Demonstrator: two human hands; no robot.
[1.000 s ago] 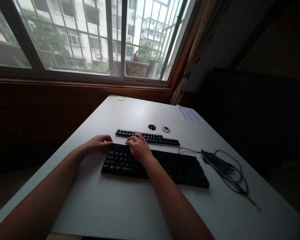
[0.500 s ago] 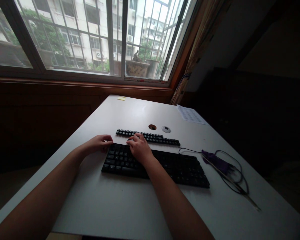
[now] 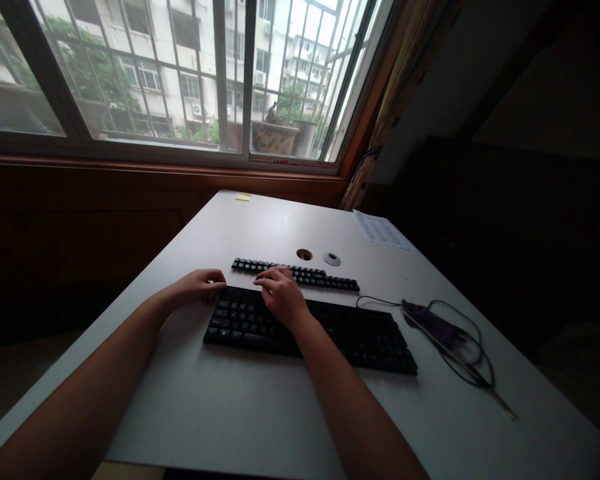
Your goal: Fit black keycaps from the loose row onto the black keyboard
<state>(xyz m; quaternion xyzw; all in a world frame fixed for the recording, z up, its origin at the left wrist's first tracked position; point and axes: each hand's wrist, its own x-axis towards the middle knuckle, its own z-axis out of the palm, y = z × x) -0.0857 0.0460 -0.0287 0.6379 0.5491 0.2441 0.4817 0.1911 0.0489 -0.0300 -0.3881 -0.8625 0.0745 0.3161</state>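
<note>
A black keyboard (image 3: pixel 365 333) lies slightly slanted on the white table. At its far left corner rests my left hand (image 3: pixel 200 287), its fingers curled in and closed against the keyboard's edge. My right hand (image 3: pixel 284 300) is above the keyboard's far edge, thumb and fingers pinched around a small dark piece that looks like a keycap (image 3: pixel 265 278). Just behind the keyboard, black keycaps (image 3: pixel 325 277) stand lined up in rows, partly hidden by the right fingers. Keys show at the keyboard's left; its middle is covered by my right hand and forearm.
To the right lie a purple cloth-like bundle (image 3: pixel 433 323), a looped dark cable (image 3: pixel 480 333) and a thin stick (image 3: pixel 500 402). Farther back are a round table hole (image 3: pixel 305 255), a grey ring cover (image 3: pixel 332 259), printed paper (image 3: pixel 381 230) and a yellow note (image 3: pixel 243 197). A barred window stands beyond.
My right hand has shifted very slightly to the right, with its fingers still pinched. My left hand stays at the keyboard's corner.
</note>
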